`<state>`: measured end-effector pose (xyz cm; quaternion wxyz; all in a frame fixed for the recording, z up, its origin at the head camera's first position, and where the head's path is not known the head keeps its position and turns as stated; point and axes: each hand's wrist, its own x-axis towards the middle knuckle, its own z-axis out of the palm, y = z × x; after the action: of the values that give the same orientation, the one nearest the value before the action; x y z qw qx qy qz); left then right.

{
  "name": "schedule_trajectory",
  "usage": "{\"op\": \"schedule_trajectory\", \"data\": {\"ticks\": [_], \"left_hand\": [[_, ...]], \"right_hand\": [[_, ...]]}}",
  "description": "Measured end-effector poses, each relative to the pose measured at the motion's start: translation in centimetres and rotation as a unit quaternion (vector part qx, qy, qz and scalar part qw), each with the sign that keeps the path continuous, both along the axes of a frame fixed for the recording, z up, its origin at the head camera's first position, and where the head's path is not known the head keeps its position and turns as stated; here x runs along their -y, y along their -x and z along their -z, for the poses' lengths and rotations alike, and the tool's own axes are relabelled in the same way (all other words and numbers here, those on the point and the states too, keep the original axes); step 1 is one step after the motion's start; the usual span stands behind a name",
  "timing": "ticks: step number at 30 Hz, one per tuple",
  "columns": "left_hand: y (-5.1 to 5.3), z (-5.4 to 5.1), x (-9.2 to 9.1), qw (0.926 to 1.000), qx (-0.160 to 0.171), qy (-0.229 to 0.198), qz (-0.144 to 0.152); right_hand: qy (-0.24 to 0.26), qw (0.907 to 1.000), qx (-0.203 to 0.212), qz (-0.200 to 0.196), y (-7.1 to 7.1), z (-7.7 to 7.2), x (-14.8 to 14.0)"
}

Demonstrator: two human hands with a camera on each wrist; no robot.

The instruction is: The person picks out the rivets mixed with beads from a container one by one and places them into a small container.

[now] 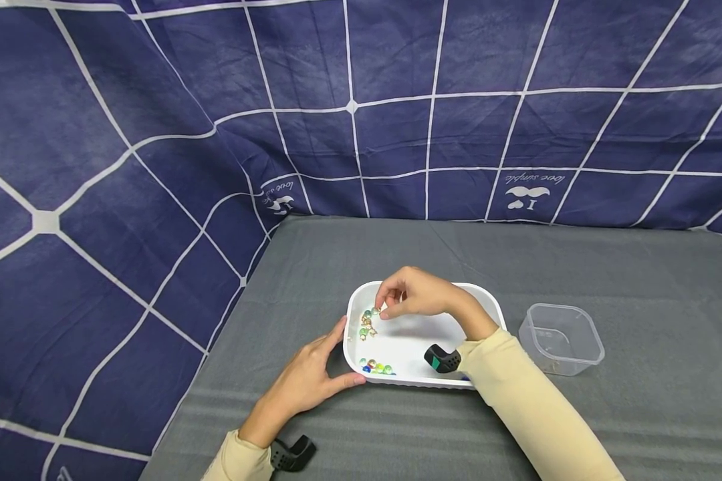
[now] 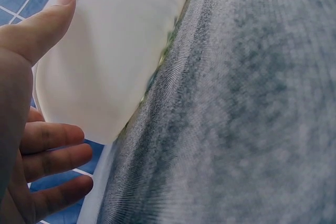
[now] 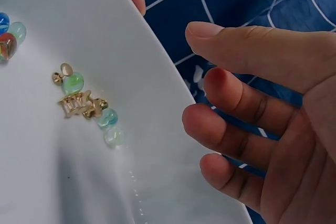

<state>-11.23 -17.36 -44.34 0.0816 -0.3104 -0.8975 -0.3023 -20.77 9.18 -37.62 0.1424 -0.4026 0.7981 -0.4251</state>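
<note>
A makeshift recording corner, screened on two sides by navy grid-patterned drapes (an upside-down moustache print included) around a gray cloth-covered worktop; black wrist cameras suggest filming. Whether it's inside a home or lab, I cannot tell.

Grey-topped worktop bears a tray and a container

Grey cloth covers the worktop, with a fine crease in its far part and soft ripples on the near side. The white tray stands flat near the middle, its long sides running left to right. Just right of it, apart, the clear plastic container stands upright, open at the top.
</note>
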Motion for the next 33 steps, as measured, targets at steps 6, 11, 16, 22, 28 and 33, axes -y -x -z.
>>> {"op": "schedule_trajectory", "data": {"ticks": [6, 11, 16, 22, 28, 33], "left_hand": [[0.0, 0.0, 0.0, 1.0000, 0.004, -0.001, -0.001], [0.0, 0.0, 0.0, 1.0000, 0.007, 0.001, -0.002], [0.0, 0.1, 0.1, 1.0000, 0.003, 0.003, -0.001], [0.1, 0.0, 0.1, 1.0000, -0.002, 0.004, 0.002], [0.1, 0.0, 0.0, 1.0000, 0.005, 0.002, 0.001], [0.1, 0.1, 0.0, 1.0000, 0.001, -0.003, 0.003]], "right_hand": [[0.003, 0.9999, -0.003, 0.010, -0.3, -0.4, -0.2], [0.013, 0.9997, -0.004, 0.022, -0.4, -0.5, -0.4], [0.023, 0.9994, -0.009, 0.022, -0.6, -0.9, -0.7], [0.030, 0.9985, -0.033, 0.032, -1.0, -1.8, -1.0], [0.035, 0.9973, -0.044, 0.047, -1.5, -2.7, -1.6], [0.035, 0.9969, -0.047, 0.052, -1.7, -3.1, -1.8]]}}
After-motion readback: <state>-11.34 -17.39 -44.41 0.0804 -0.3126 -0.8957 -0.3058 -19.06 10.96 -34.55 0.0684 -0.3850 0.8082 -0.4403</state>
